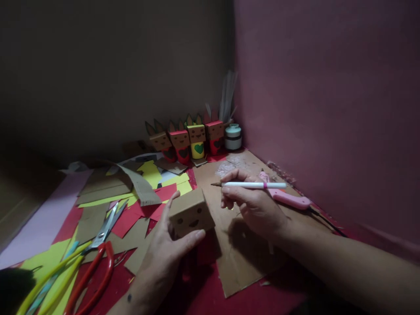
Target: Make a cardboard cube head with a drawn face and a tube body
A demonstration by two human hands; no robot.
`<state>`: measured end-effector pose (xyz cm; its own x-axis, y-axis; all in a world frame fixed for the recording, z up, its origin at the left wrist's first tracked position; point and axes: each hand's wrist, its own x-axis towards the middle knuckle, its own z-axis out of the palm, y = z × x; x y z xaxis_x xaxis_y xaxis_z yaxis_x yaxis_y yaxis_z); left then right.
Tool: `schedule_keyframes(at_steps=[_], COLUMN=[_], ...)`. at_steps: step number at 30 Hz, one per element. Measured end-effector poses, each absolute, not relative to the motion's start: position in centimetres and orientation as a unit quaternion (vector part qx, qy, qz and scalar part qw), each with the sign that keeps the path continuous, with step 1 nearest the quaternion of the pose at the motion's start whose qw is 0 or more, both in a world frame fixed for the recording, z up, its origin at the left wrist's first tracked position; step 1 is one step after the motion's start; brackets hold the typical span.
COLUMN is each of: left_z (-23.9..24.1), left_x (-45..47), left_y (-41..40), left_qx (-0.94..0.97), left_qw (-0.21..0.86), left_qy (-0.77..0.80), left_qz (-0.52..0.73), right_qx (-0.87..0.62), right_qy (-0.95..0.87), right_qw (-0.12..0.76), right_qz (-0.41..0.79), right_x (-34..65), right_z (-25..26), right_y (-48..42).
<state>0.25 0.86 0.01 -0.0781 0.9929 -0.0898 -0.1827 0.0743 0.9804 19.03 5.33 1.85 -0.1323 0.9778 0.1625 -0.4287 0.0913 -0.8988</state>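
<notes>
My left hand (pixel 173 245) is closed around a small cardboard box (pixel 192 214) with two dark eyes and a mouth drawn on its front. Its thumb lies along the lower front edge and the fingers are behind the left side. To the right of the box, my right hand (pixel 249 201) pinches a white marker pen (pixel 252 185) with a pink band. The pen lies level, its brown tip pointing left, above and apart from the box. A flat cardboard sheet (pixel 229 267) lies beneath my right hand.
Several cardboard figures (pixel 197 135) with ears stand at the back beside a pale blue container (pixel 233 138). A pink glue gun (pixel 292 199) lies right, near the wall. Red-handled scissors (pixel 105 253), yellow-handled scissors (pixel 55 280) and paper scraps (pixel 127 221) cover the left.
</notes>
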Motion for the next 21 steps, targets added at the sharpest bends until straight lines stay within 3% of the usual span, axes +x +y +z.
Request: schedule_keyframes(at_steps=[10,16,21], left_z=[0.8,-0.9,-1.7], left_x=[2.0,2.4,2.7], left_y=[0.6,2.5,2.4], left_qx=[0.487,0.564,0.616], left_qw=[0.520,0.461,0.452], left_qy=[0.521,0.505,0.498], left_qz=[0.470,0.463,0.410], right_qx=[-0.334,-0.301,-0.283], right_qy=[-0.451,-0.425,-0.415], right_qw=[0.595,0.651,0.647], right_qz=[0.576,0.552,0.574], right_x=[18.7,19.0,19.4], right_z=[2.0,2.1,2.0], right_y=[6.1,7.7,7.6])
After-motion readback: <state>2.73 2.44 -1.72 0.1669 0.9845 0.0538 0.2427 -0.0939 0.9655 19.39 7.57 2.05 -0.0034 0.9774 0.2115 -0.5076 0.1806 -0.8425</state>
